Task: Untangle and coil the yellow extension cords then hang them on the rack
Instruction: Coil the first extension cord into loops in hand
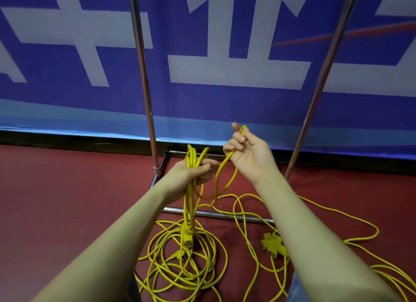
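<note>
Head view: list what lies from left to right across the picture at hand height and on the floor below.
Left rack pole → left hand gripping the cord loops → right hand pinching a cord strand → right rack pole. Floor: cord pile → multi-outlet socket.

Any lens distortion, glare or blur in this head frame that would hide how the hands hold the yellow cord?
Head view: wide-angle bend makes the rack poles splay outward; a mild sheen runs along them, no harsh glare. Lighting is even, shadows soft. Left hand gripping the coiled loops and right hand pinching a strand are sharp.
</note>
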Motion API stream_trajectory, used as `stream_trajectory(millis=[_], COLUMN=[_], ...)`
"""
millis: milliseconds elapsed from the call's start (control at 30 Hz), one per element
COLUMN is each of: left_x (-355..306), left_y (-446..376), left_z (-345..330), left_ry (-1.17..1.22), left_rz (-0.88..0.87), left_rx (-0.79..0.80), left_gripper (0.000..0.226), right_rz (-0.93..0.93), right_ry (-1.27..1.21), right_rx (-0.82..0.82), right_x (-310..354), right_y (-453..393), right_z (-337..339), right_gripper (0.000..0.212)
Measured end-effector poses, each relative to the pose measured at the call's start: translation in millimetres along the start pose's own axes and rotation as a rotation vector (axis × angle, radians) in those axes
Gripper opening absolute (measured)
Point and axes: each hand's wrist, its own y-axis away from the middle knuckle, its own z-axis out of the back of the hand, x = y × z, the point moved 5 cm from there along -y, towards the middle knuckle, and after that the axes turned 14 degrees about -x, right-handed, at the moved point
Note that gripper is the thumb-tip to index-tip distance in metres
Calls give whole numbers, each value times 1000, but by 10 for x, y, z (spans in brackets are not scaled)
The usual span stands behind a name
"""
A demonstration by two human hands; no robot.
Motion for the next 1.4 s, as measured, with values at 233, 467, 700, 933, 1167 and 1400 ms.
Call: stream_trajectory(millis=[233,467,700,933,1167,1400], left_x=[29,-96,-288,-174,-87,46], left_y=[50,-64,-137,-163,-78,37], left_z=[-253,-272,-136,1,31,-306], left_ry=[1,193,344,177,63,-102], left_rz=[42,20,-50,2,22,16], left_rx=[47,-120,-227,-184,-95,97], left_gripper=[16,13,11,19,20,20], right_rz=[24,263,125,177,294,45], right_ry=[-20,746,1429,1170,717,-18], right_rx=[-58,-185,287,212,-39,-89], right_x=[82,137,-264,-117,175,234], right_y=[-68,-57,73,148,86,93], right_z=[50,364,514,286,210,97], right_gripper=[30,18,21,25,29,32])
